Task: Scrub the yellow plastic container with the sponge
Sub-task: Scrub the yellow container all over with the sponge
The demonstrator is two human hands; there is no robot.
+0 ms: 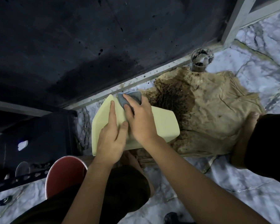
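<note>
- While the left hand [111, 139] lies flat on the yellow plastic container [162, 125], fingers straight and pressing, it should bear down so the box cannot skid across the marble floor [233, 183].
- Tilted on its side, the container rests at the near left edge of the stained cloth [217, 110].
- With the right hand [141, 117] gripping the grey sponge [131, 97] at the container's far upper corner, short firm strokes along the wall would probably work best.
</note>
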